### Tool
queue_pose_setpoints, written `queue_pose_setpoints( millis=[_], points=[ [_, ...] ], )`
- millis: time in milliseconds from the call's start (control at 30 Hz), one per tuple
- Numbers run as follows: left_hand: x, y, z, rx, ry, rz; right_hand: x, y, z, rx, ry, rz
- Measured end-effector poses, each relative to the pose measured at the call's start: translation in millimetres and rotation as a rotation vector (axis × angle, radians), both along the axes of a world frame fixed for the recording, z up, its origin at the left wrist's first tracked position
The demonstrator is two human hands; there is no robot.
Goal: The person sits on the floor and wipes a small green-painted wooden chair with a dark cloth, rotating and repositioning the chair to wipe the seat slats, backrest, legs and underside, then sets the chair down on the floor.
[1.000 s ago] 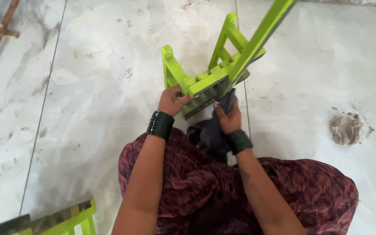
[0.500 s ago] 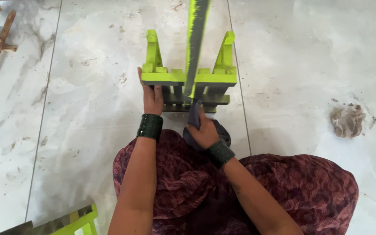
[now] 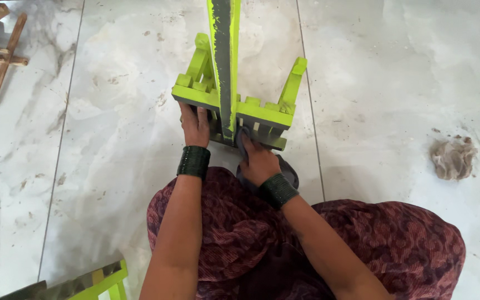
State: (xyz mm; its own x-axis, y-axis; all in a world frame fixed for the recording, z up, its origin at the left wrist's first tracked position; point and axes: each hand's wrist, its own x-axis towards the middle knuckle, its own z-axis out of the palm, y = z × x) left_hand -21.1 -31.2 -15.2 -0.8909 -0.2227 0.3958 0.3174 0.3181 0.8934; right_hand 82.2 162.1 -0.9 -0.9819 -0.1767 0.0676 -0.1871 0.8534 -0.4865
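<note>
Left hand (image 3: 195, 125) clamps the near edge of the lime-green wooden frame (image 3: 234, 108) standing on the floor (image 3: 112, 139) just in front of the knees; if that hold slackens, the tall upright could tip w/ the frame, imo; right hand (image 3: 258, 161) presses a dark cloth (image 3: 241, 139) to the lower rail, could snag on slats; paint patchy, grey bare streak down the upright.

Bright, even daylight, soft shadows, sharp focus throughout.
</note>
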Motion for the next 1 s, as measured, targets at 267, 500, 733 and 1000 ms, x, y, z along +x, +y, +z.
queue_pose_setpoints(
  millis=[267,500,733,1000],
  points=[
    [3.1,3.5,-1.0,0.011,0.058,-0.018,16.7,42.7,-8.5,0.097,-0.141,-0.147],
    [5.2,8.7,12.9,0.081,0.066,-0.072,51.9,140.9,6.3,0.086,-0.199,-0.497],
    [-1.1,10.8,-2.1,-0.072,0.089,0.028,47.6,112.6,-2.0,-0.073,-0.122,-0.222],
    [32.7,33.2,-5.5,-0.078,-0.197,-0.132,22.8,131.2,95.1,-0.238,0.367,-0.249]
  ],
)
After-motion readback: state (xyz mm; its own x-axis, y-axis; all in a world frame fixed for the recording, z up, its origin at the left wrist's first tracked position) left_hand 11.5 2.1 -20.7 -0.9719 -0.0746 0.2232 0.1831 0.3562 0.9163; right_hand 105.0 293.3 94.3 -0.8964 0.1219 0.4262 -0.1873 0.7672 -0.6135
